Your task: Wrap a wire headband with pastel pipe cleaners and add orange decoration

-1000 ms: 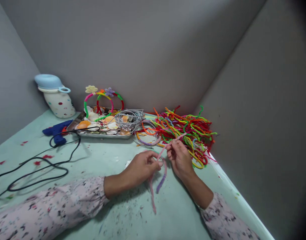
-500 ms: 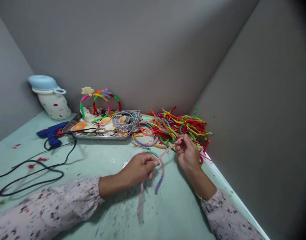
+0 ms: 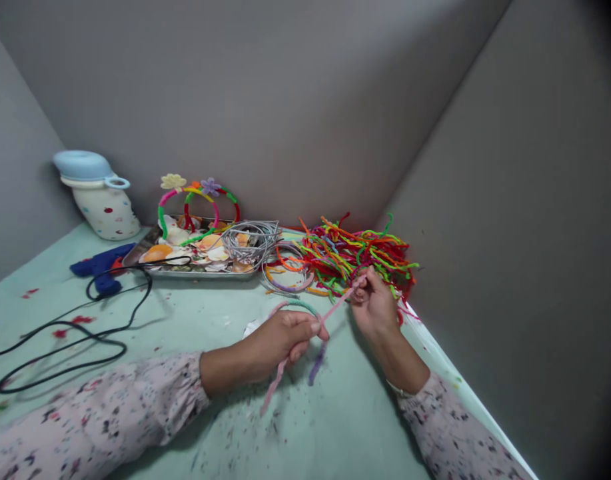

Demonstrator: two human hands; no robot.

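Over the middle of the table, my left hand (image 3: pixel 280 341) pinches a pink pipe cleaner (image 3: pixel 339 305) together with a curved band (image 3: pixel 299 303) wrapped in pink, green and purple. The band's purple end hangs below the fingers, and a pink tail sticks out at the lower left of the hand. My right hand (image 3: pixel 374 305) is closed on the upper right end of the pink pipe cleaner, which runs straight between both hands. Behind the right hand lies a heap of bright pipe cleaners (image 3: pixel 380 250).
A metal tray (image 3: pixel 205 274) holds shells, wire coils (image 3: pixel 252 240) and two decorated hoops. To its left are a blue glue gun (image 3: pixel 102 263) with a black cable (image 3: pixel 120 347) and a blue-lidded cup (image 3: pixel 105 210). Grey walls enclose the table (image 3: pixel 195 313).
The lower pink tail has swung to the left. My left hand has turned slightly, with its fingers now further over the band. The right hand has barely moved.
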